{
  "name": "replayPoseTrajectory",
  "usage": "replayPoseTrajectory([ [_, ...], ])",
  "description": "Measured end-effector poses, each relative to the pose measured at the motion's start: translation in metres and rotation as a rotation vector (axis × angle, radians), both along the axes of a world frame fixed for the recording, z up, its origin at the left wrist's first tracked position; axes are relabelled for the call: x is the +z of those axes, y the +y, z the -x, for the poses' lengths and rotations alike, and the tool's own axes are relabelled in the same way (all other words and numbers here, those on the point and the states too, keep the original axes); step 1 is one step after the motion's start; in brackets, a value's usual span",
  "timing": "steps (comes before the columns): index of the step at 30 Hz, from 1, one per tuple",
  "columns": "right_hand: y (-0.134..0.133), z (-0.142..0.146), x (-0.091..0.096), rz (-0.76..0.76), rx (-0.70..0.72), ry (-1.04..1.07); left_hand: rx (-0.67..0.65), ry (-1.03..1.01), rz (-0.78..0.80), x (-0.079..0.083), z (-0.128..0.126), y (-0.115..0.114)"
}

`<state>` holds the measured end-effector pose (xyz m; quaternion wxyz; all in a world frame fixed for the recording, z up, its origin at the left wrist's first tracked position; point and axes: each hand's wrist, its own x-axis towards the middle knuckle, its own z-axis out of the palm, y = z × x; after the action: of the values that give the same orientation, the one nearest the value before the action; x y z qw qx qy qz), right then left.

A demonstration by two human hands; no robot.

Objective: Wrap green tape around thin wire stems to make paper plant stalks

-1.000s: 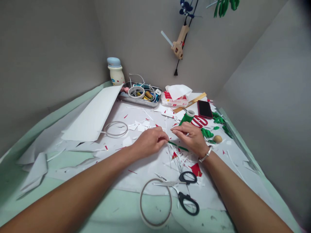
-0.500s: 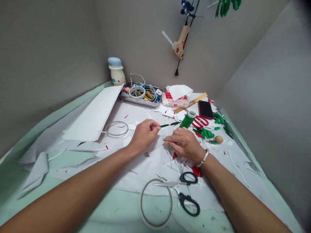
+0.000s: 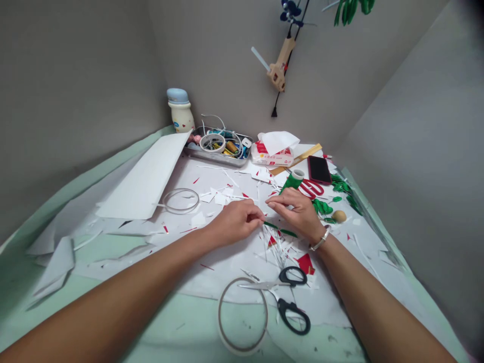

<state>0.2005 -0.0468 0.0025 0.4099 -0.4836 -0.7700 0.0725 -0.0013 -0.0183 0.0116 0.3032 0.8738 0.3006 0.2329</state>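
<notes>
My left hand [image 3: 242, 219] is closed in a pinch on one end of a thin green stem [image 3: 289, 233], which points right and slightly down with two narrow dark green sections. Up and to the right, my right hand [image 3: 297, 209] has its thumb and index finger close together; any thread between them is too fine to see. A tilted spool of green thread [image 3: 291, 182] rises behind my right hand, its lower end hidden there, seemingly in the curled fingers. Thin wires [image 3: 276, 252] and red scraps [image 3: 305, 263] lie below the hands.
Black-handled scissors [image 3: 293, 307] lie open beside a tape roll [image 3: 223, 337]. Red-handled scissors [image 3: 312, 190], green leaves [image 3: 322, 206], a wooden ball [image 3: 339, 216] and a phone [image 3: 318, 169] are at right. A metal tray [image 3: 230, 160] and tissue pack [image 3: 272, 155] stand behind. A glue gun [image 3: 280, 68] hangs above.
My left hand has moved right and down, and the green stem has swung from pointing slightly up to pointing slightly down. My right hand has moved up, covering more of the spool.
</notes>
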Motion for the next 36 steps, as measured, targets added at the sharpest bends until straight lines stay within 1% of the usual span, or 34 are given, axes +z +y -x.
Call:
replayPoseTrajectory([
  [1,0.001,0.0,-0.001,0.021,0.002,0.017,-0.035,-0.044,0.068,0.001,0.0,0.001],
  [3,0.002,0.0,-0.003,0.059,0.009,0.036,-0.053,-0.148,0.219,0.001,0.0,0.002],
  [5,0.002,0.001,-0.005,0.076,0.024,0.014,-0.015,-0.239,0.362,0.001,0.0,0.004],
  [7,0.001,0.003,-0.007,0.075,0.043,-0.038,0.076,-0.305,0.447,0.001,0.0,0.007],
  [9,-0.002,0.008,-0.009,0.069,0.07,-0.125,0.192,-0.343,0.449,0.0,0.0,0.009],
  [11,-0.006,0.013,-0.008,0.046,0.095,-0.222,0.309,-0.344,0.398,-0.001,0.001,0.011],
  [13,-0.009,0.017,-0.007,-0.002,0.104,-0.309,0.4,-0.291,0.297,-0.003,0.002,0.013],
  [15,-0.01,0.018,-0.004,-0.048,0.097,-0.345,0.449,-0.2,0.147,-0.004,0.002,0.013],
  [17,-0.01,0.016,-0.002,-0.072,0.081,-0.33,0.44,-0.106,-0.011,-0.005,0.003,0.012],
  [19,-0.009,0.012,0.0,-0.081,0.059,-0.283,0.405,-0.027,-0.119,-0.005,0.003,0.01],
  [21,-0.007,0.008,0.002,-0.082,0.038,-0.23,0.363,0.032,-0.162,-0.004,0.002,0.006],
  [23,-0.006,0.005,0.002,-0.071,0.029,-0.173,0.286,0.056,-0.154,-0.003,0.001,0.003],
  [25,-0.005,0.004,0.002,-0.044,0.033,-0.107,0.144,0.051,-0.105,-0.003,0.001,0.002],
  [27,-0.004,0.004,0.002,-0.002,0.043,-0.042,0.0,0.027,-0.023,-0.002,0.0,0.001],
  [29,-0.003,0.003,0.001,0.039,0.037,0.021,-0.07,-0.037,0.076,-0.002,0.0,0.002],
  [30,-0.002,0.003,0.0,0.056,0.03,0.045,-0.072,-0.084,0.132,-0.002,0.0,0.003],
  [32,0.0,0.001,-0.001,0.08,0.023,0.067,-0.036,-0.18,0.255,-0.002,0.0,0.004],
  [34,0.0,0.001,-0.003,0.08,0.027,0.044,0.023,-0.254,0.372,-0.002,0.0,0.007],
  [36,-0.001,0.003,-0.005,0.069,0.026,-0.006,0.097,-0.305,0.434,-0.002,0.0,0.009],
])
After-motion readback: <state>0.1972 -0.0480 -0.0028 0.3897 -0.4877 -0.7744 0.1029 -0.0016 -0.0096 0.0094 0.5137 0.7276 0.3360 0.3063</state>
